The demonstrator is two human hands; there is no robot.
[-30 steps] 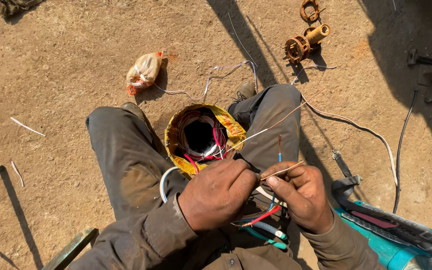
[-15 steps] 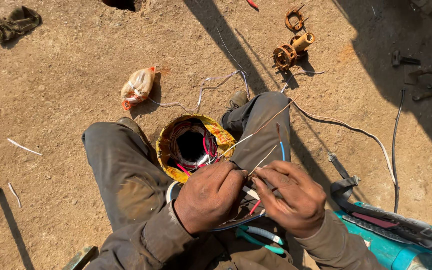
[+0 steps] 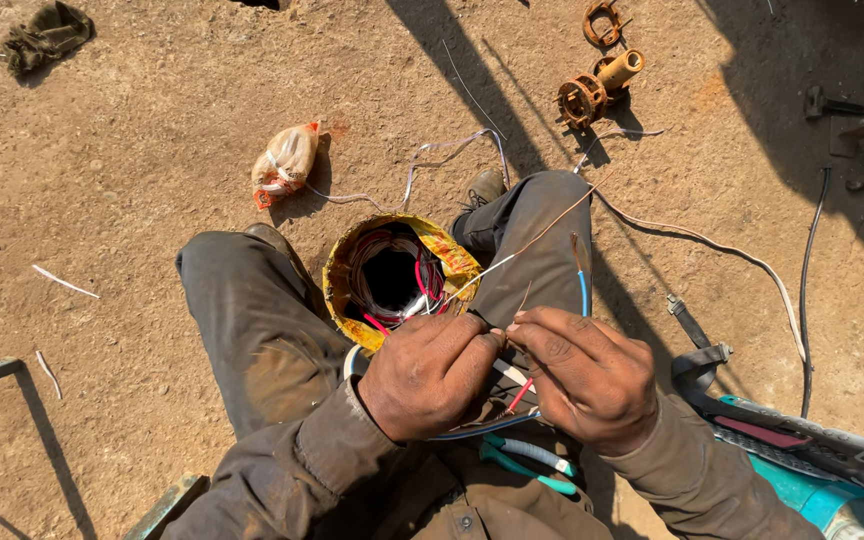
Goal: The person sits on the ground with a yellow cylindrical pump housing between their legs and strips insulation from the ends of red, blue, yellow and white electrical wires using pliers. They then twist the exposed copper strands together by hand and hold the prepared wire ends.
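Thin copper wire (image 3: 542, 232) pinched taut, rising from yellow-wrapped coil (image 3: 392, 278)

Motor stator (image 3: 392, 280) between knees, hands (image 3: 432, 375) just near of it; bag (image 3: 285, 160) far left, rusty parts (image 3: 597, 85) far right; pliers (image 3: 527, 462) on lap.

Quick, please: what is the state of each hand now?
Left hand: closed, pinching thin copper wire.
Right hand: closed, pinching the same wire.
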